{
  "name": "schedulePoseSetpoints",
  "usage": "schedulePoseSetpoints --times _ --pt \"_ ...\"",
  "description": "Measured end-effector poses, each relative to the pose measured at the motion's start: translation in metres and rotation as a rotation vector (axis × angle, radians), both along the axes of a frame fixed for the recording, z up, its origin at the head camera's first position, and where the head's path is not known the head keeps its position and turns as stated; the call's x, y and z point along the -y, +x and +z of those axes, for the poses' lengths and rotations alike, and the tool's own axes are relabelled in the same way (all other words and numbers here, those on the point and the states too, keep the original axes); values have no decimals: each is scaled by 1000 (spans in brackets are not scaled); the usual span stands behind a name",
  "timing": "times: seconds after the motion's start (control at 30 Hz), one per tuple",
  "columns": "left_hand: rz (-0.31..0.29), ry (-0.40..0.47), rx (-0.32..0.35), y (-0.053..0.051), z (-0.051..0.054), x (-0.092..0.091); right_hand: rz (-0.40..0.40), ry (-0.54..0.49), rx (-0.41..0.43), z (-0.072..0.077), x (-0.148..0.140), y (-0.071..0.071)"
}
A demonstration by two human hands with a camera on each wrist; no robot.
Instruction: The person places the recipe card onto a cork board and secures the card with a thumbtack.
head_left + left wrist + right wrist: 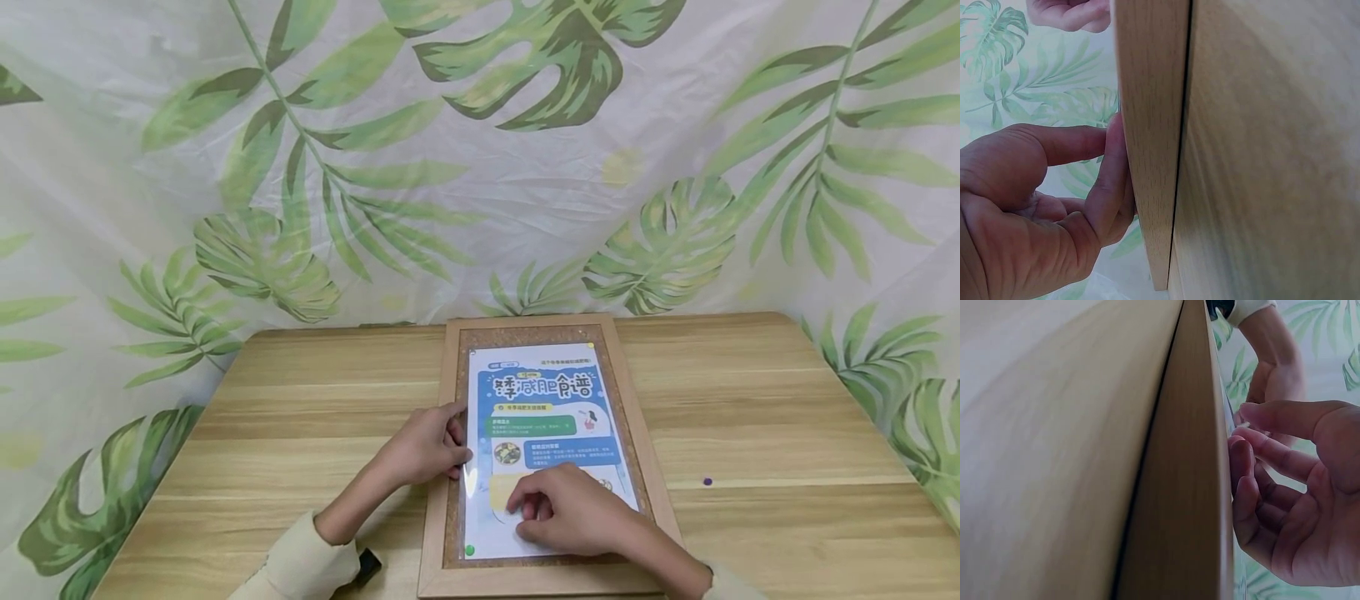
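A wood-framed cork board (555, 577) lies on the table, with a blue and white printed poster (551, 492) in a clear glossy cover on it. My left hand (427, 446) rests at the poster's left edge, index finger extended and thumb on the sheet. Over the lower part of the poster is my right hand (573, 510), fingers loosely bent, thumb and index tips apart; I see nothing clearly held. A green pushpin (469, 550) sits at the poster's lower left corner, a yellow pushpin (590, 345) at its upper right. The right forearm hides the lower right corner.
A small purple pushpin (707, 481) lies on the wooden table (787, 433) right of the board. A dark object (367, 567) is beside the left sleeve. Behind the table hangs a leaf-patterned cloth (525, 208).
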State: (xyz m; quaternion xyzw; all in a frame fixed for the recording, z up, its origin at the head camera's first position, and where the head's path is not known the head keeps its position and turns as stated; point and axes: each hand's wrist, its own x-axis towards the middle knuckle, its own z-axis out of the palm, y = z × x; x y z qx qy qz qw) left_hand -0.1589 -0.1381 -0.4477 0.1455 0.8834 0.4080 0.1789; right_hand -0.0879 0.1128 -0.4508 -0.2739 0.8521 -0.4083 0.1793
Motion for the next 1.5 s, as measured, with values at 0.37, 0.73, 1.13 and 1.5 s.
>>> schedulePoseSetpoints --times 0.37,0.73,1.13,1.5 --pt "8 -11 1 1 1 -1 -103 43 3 0 -38 -1" --pt "4 -20 7 2 0 -1 -138 26 -21 -1 -71 3" --pt "-1 -21 21 1 1 0 -193 68 -43 7 -106 2" --pt "1 -18 19 0 1 0 -301 132 -75 8 -143 -4"
